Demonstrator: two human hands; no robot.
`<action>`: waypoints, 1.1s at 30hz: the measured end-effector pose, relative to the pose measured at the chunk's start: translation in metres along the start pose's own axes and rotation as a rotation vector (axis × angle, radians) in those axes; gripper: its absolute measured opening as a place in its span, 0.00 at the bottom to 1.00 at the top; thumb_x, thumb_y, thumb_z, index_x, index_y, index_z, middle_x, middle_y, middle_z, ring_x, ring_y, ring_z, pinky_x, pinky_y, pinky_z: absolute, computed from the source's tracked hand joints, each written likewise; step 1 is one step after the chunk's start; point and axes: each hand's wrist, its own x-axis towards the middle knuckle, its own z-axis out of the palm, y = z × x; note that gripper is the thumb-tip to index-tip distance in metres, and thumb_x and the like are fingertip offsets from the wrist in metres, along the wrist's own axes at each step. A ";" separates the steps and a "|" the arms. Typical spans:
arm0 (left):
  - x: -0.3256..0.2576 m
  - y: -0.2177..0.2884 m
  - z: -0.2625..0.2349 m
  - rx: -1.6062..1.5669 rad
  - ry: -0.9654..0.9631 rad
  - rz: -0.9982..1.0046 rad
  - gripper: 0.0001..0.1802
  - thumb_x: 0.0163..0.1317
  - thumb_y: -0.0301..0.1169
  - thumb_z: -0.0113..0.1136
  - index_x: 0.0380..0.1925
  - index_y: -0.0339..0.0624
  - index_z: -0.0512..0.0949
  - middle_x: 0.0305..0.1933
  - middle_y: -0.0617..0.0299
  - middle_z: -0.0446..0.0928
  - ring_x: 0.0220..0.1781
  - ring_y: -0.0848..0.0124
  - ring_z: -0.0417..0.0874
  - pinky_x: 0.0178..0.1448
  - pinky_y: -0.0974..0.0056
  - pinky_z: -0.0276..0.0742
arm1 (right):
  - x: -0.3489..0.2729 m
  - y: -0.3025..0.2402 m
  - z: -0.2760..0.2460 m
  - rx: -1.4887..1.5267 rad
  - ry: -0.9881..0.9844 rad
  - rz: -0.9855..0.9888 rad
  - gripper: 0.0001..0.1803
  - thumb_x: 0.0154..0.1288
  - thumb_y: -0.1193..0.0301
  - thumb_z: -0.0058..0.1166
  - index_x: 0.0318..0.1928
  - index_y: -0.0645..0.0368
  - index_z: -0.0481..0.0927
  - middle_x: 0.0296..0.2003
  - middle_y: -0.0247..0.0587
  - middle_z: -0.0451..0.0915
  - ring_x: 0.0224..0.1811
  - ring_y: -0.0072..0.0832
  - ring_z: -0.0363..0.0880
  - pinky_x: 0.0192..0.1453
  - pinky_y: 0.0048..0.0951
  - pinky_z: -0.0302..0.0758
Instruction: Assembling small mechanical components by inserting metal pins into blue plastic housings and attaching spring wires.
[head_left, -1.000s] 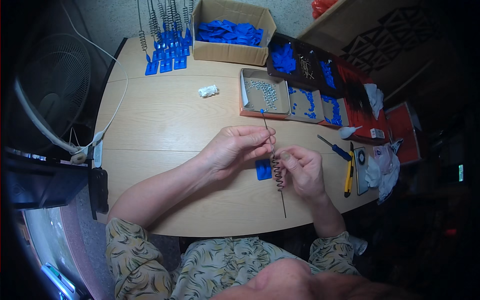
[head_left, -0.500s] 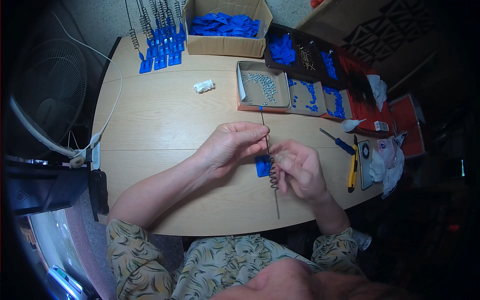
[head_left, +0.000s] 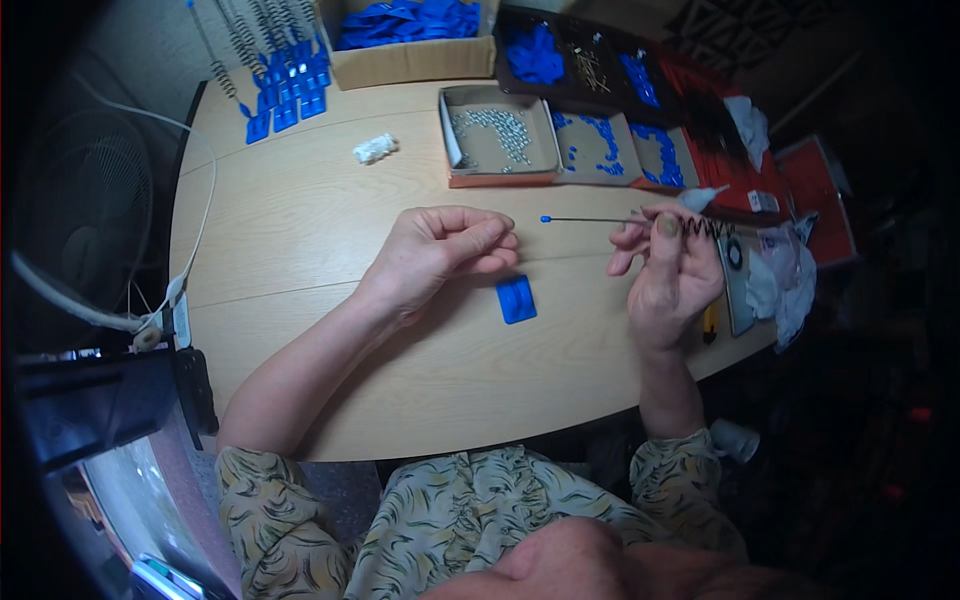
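The right hand pinches a thin metal rod with a blue tip and a dark coiled spring between thumb and fingers, holding it level above the pale wood-grain bench; the blue tip points toward nine o'clock and the spring sits at the three o'clock end. The left hand rests loosely curled on the bench, fingers half closed on nothing visible. A flat blue plastic piece lies between the hands, toward six o'clock. At twelve o'clock, a shallow cardboard tray holds small shiny metal parts; beside it, toward one o'clock, dark trays hold blue plastic pieces.
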 end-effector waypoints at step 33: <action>-0.004 -0.018 0.011 0.387 -0.059 0.244 0.08 0.66 0.25 0.64 0.43 0.33 0.84 0.39 0.57 0.86 0.42 0.73 0.87 0.49 0.69 0.84 | -0.009 -0.001 0.002 -0.088 -0.083 0.037 0.08 0.71 0.74 0.59 0.43 0.69 0.78 0.32 0.40 0.82 0.28 0.20 0.83 0.26 0.16 0.77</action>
